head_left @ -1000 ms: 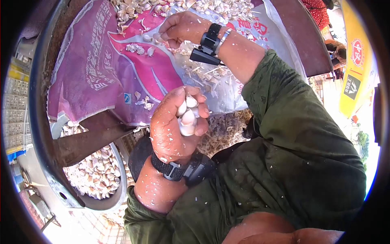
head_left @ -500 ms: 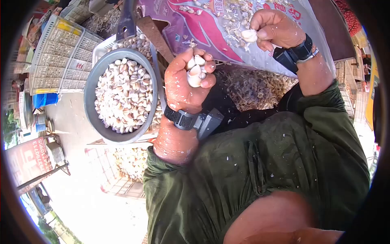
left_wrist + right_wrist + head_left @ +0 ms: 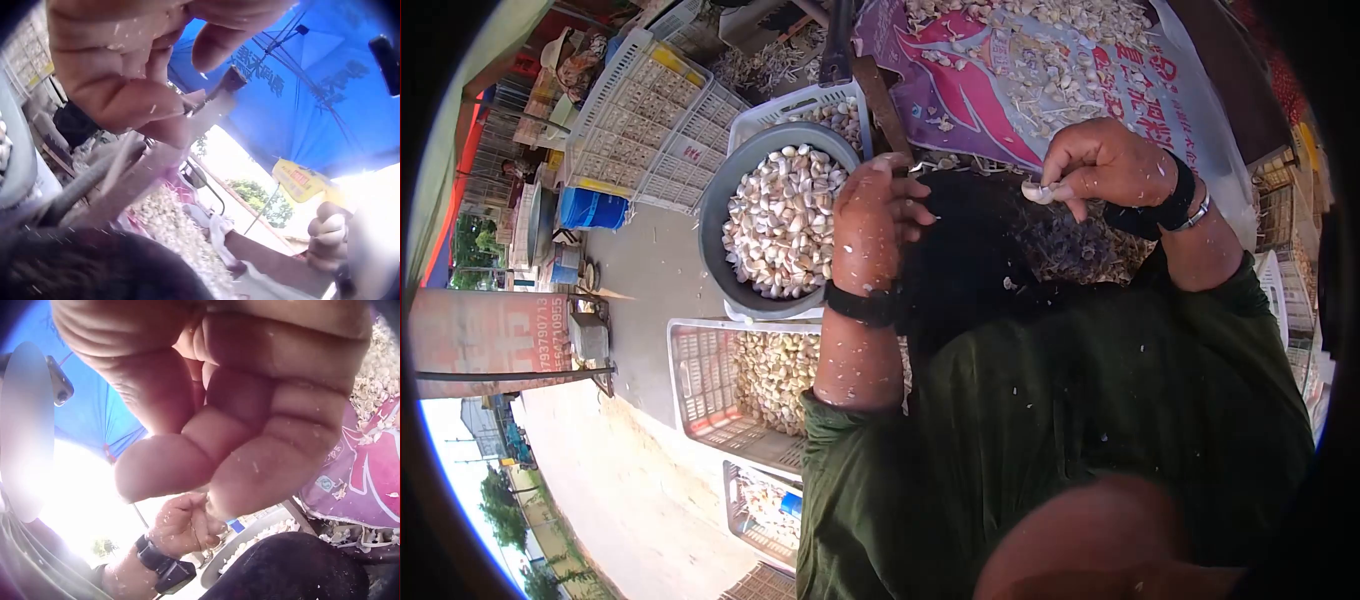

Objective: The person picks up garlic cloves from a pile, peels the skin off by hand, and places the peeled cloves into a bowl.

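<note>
My left hand (image 3: 868, 225) is beside the grey basin (image 3: 712, 240) of garlic cloves (image 3: 785, 220), its fingers curled and the palm turned away. At its fingertips is a short brown-tipped piece that looks like garlic stalk (image 3: 230, 82). In the right wrist view the left hand (image 3: 184, 525) shows beyond the right fingers. My right hand (image 3: 1115, 170) pinches a pale garlic clove (image 3: 1036, 192) between thumb and fingers, near the table's front edge. The large right fingers (image 3: 256, 472) mostly hide that clove in the right wrist view.
A printed plastic sack (image 3: 945, 80) covers the table, with loose cloves and skins (image 3: 1050, 75) on it. A crate (image 3: 700, 400) of cloves stands below the basin; stacked crates (image 3: 650, 120) and a blue bucket (image 3: 595, 208) are farther left. Skins (image 3: 1090, 240) lie below the table edge.
The head view has swung toward the basin. My right hand came back from the pile with garlic; a smaller piece shows now. My left hand turned over; cloves seen in its palm no longer show.
</note>
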`<state>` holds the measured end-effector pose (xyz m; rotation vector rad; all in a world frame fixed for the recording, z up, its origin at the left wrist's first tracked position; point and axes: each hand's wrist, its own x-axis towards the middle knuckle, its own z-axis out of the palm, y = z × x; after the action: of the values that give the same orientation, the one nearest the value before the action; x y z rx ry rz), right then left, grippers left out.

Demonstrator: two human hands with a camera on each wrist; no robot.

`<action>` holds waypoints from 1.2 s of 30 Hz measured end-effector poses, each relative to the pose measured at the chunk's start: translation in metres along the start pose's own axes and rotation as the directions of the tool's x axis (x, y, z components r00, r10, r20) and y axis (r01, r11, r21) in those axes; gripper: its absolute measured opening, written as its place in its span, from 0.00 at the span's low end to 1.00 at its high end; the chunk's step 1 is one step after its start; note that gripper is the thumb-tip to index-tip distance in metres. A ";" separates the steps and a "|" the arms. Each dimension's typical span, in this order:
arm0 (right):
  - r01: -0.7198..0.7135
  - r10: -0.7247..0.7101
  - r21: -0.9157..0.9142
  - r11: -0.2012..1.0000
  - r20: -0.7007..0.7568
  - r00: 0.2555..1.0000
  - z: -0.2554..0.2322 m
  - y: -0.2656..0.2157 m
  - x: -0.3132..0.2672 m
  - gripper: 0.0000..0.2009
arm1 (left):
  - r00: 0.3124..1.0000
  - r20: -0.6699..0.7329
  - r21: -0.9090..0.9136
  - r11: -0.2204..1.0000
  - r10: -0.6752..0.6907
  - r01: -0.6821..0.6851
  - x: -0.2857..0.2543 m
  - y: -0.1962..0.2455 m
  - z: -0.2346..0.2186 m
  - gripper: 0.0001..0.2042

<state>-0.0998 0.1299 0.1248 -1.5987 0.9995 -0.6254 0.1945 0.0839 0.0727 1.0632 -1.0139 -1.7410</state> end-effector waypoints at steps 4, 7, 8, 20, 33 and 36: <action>0.203 -0.195 -0.292 0.935 0.057 0.979 0.015 -0.014 -0.010 0.04 | 0.800 0.571 -0.162 0.929 -0.186 0.332 -0.011 -0.025 0.062 0.20; 0.242 -0.246 -0.482 0.842 0.056 0.968 0.020 -0.017 -0.026 0.05 | 0.837 0.493 -0.026 0.958 -0.237 0.286 -0.016 -0.030 0.082 0.15; 0.250 -0.257 -0.483 0.839 0.054 0.965 0.020 -0.014 -0.031 0.05 | 0.828 0.496 -0.069 0.939 -0.261 0.337 -0.019 -0.029 0.086 0.13; -0.043 -0.007 -0.161 0.986 -0.298 0.954 0.030 0.000 -0.066 0.16 | 0.780 0.348 0.320 0.716 0.520 -0.620 -0.028 -0.042 0.139 0.11; 0.133 0.045 0.403 0.905 -0.403 0.914 0.018 -0.001 -0.085 0.17 | 0.844 0.503 -0.061 0.981 0.189 -0.183 -0.029 -0.006 0.170 0.10; 0.153 -0.024 0.298 0.942 -0.394 0.919 0.010 0.008 -0.081 0.16 | 0.831 0.541 -0.220 0.975 0.128 -0.006 -0.013 -0.012 0.168 0.12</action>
<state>-0.1347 0.2041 0.1232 -1.2570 1.0456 -1.1424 0.0402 0.1347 0.1178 0.3745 -1.1580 -2.0980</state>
